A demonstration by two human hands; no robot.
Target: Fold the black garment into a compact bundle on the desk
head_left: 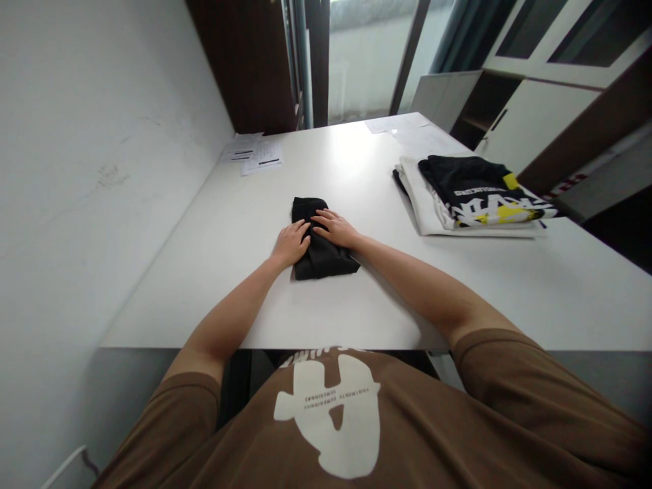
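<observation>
A black folded piece of cloth (329, 261) lies flat on the white table (204, 272), in front of my body. My left hand (292, 243) rests on its left edge, fingers stretched out over the fabric. On its upper right part lies my right hand (336, 229), palm down with the fingers spread. Both hands press on the cloth from above and neither grips it. The fabric under my palms is hidden. What kind of garment it is, I cannot tell.
A stack of folded clothes (473, 197), black and white with a yellow print, sits on the table's right side. Paper sheets (262, 159) lie at the back left, more papers (397, 125) at the far edge. A white wall (102, 170) borders the table's left.
</observation>
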